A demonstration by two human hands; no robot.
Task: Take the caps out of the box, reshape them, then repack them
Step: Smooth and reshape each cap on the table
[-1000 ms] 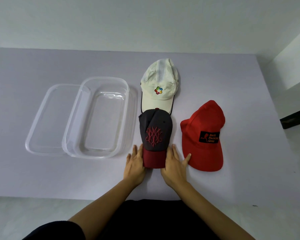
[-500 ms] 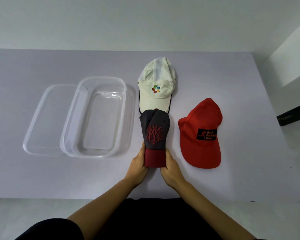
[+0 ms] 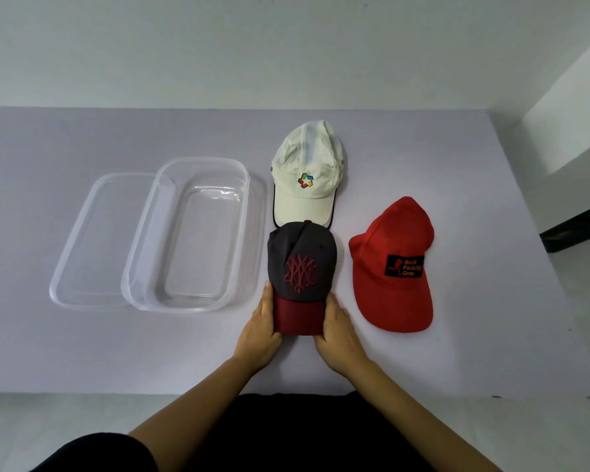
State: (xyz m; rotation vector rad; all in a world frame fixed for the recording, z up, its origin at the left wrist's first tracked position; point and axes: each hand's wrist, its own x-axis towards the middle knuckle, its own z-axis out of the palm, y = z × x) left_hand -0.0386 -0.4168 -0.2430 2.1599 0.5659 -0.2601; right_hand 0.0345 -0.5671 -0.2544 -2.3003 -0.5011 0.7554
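Note:
A dark grey cap (image 3: 302, 260) with a red embroidered crest and a dark red brim lies near the table's front. My left hand (image 3: 259, 330) grips the brim's left edge and my right hand (image 3: 338, 332) grips its right edge, curving the brim between them. A cream cap (image 3: 305, 175) with a coloured logo lies just behind it, its brim touching the grey crown. To the right lies a red cap (image 3: 392, 264) with a black patch. The clear plastic box (image 3: 191, 233) stands empty on the left.
The box's clear lid (image 3: 92, 240) lies flat to the left, partly under the box. The table (image 3: 474, 199) is pale lilac, with its front edge just below my hands. A white wall runs behind and a dark gap shows at the far right.
My hands went from lying flat beside the grey cap's brim to gripping its two edges. The brim now looks narrower and more curved.

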